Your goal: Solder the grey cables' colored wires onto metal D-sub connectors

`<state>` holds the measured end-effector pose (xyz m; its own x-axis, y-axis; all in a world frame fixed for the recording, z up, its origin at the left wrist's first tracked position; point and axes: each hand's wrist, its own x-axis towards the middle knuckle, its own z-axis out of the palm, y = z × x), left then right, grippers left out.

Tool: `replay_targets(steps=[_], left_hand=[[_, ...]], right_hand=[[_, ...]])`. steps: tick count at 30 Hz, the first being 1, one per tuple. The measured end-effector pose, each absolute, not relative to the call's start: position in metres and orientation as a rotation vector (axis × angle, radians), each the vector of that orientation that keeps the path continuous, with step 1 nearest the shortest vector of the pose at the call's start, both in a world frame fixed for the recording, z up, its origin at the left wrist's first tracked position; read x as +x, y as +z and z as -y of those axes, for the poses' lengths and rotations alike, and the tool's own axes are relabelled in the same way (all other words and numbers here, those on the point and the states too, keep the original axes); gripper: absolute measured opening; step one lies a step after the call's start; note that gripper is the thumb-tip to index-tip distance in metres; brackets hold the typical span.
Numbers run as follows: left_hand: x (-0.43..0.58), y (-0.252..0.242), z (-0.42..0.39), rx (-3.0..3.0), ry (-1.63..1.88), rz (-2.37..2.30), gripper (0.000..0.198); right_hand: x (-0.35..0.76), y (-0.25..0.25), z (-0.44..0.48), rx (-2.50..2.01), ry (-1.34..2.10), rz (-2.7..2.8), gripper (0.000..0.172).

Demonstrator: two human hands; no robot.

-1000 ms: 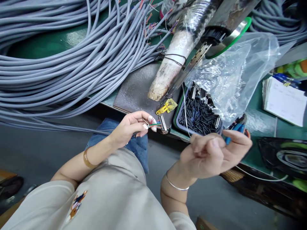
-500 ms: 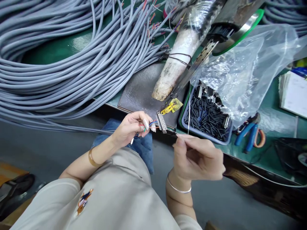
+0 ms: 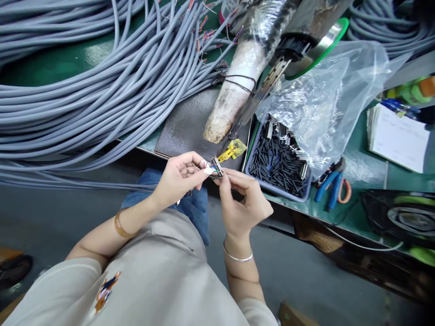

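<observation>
At lap height, near the bench edge, a metal multi-pin D-sub connector (image 3: 216,166) sits between my two hands. My left hand (image 3: 181,174) is closed, its thumb and fingers pinching thin coloured wires (image 3: 214,171) right behind the connector's pins. My right hand (image 3: 243,199) is closed too, thumb and forefinger pinched at the connector's near right side; the fingertips hide exactly what they touch. Grey cables (image 3: 132,186) run in from the left toward my left hand. Just beyond the connector, a yellow clip-like tool (image 3: 231,151) lies on the dark plate (image 3: 180,124).
Bundled grey cables (image 3: 102,104) cover the bench's left. A wrapped white post (image 3: 226,99) and metal bar angle above the plate. On the right are a blue tray (image 3: 249,170) of black sleeves and connectors, clear plastic bags (image 3: 326,90), blue-handled pliers (image 3: 335,185) and a paper pad (image 3: 397,136).
My right hand has moved left, from apart to against the connector's side. My left hand has turned somewhat, still at the wires. The whole view has shifted a little to the right.
</observation>
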<state>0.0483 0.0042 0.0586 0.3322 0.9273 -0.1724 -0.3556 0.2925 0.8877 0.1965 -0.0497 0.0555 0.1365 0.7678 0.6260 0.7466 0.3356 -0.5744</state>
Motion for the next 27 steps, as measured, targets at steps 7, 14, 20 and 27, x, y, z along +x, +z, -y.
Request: replay_targets(steps=[7, 14, 20, 27], left_hand=[[0.054, 0.063, -0.007, 1.036, 1.104, -0.953, 0.016], [0.06, 0.068, -0.012, 1.115, 1.214, -1.002, 0.017], [0.063, 0.071, -0.014, 1.202, 1.28, -1.032, 0.014], [0.062, 0.074, -0.016, 1.257, 1.305, -1.06, 0.013]], right_hand=[[0.196, 0.052, 0.042, -1.325, -0.014, 1.607, 0.017], [0.197, 0.054, 0.034, -1.311, 0.022, 1.605, 0.016], [0.197, 0.059, 0.028, -1.292, -0.022, 1.604, 0.019], [0.197, 0.061, 0.024, -1.299, -0.054, 1.631, 0.018]])
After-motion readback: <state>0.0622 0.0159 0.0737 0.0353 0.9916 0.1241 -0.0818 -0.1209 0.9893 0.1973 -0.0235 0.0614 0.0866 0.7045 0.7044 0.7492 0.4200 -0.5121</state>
